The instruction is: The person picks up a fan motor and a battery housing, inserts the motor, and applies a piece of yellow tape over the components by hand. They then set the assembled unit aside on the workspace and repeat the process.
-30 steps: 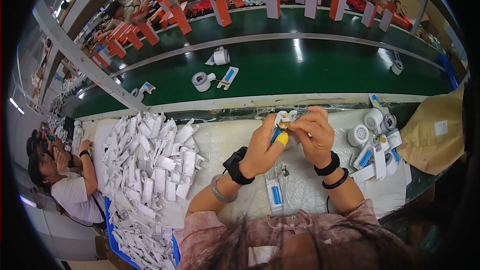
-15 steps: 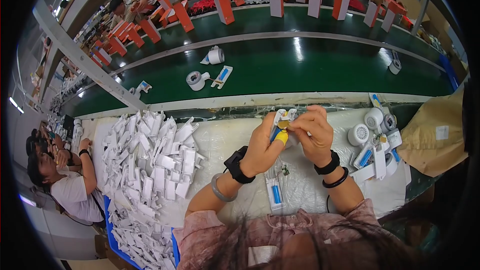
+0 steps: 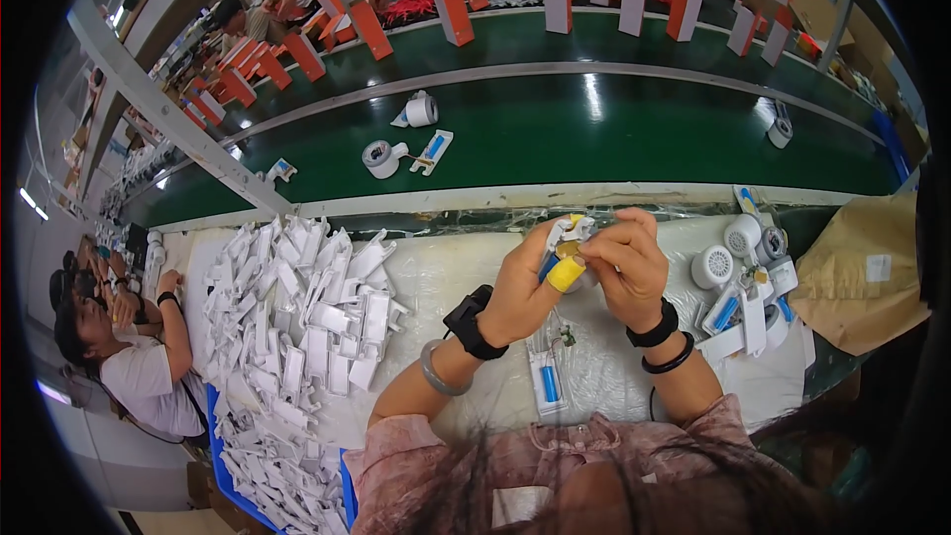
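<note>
My left hand is closed around a white plastic housing with a blue cell partly visible inside. Yellow wrapping covers that hand's thumb. The fingertips of my right hand pinch at a small yellowish piece at the housing's open end; the fingers hide its exact shape. Below my hands, on the plastic-covered table, lies another white housing holding a blue cell, with thin wires and a small circuit board beside it.
Many white plastic shells are heaped on the left, spilling toward a blue bin. Round grilled fan heads and a brown paper bag sit at right. Beyond runs a green conveyor carrying parts; orange-and-white boxes stand further back, near co-workers.
My right hand has shifted slightly right, and my left thumb has turned a little on the housing. Parts on the near conveyor have moved left; the far boxes have moved right.
</note>
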{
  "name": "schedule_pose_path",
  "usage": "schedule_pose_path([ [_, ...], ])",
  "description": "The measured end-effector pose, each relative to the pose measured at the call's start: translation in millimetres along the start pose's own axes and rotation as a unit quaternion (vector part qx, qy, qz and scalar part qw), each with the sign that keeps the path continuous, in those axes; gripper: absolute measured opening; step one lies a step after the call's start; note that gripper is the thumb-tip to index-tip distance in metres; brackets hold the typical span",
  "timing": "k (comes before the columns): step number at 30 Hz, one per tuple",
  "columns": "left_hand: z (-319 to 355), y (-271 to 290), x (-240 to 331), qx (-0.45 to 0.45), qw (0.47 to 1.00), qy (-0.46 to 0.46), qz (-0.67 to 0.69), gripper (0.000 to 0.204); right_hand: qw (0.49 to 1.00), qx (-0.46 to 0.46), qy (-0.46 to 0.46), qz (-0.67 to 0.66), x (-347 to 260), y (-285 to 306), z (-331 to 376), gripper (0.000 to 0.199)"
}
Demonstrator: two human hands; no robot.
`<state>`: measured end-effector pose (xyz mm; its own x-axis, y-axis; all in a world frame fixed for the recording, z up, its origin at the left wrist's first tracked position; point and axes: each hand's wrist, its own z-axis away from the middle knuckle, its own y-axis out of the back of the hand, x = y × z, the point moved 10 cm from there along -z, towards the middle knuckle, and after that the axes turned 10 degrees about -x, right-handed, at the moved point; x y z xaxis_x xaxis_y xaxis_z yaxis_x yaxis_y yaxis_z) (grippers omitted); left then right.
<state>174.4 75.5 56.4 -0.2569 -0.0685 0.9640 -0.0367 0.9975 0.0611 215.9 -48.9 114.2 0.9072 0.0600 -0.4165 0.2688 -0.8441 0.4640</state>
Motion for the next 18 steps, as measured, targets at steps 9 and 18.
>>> schedule_pose_path([
  [9, 0.6, 2.0, 3.4, 0.007, 0.998, 0.017, -0.058, 0.046, 1.000, -0.012, 0.011, 0.014, -6.3, 1.2, -3.4, 0.023],
  [18, 0.5, 1.7, 12.7, 0.009, 0.993, -0.050, -0.102, 0.040, 1.000, -0.017, 0.005, 0.017, -6.1, 1.0, -3.7, 0.023],
])
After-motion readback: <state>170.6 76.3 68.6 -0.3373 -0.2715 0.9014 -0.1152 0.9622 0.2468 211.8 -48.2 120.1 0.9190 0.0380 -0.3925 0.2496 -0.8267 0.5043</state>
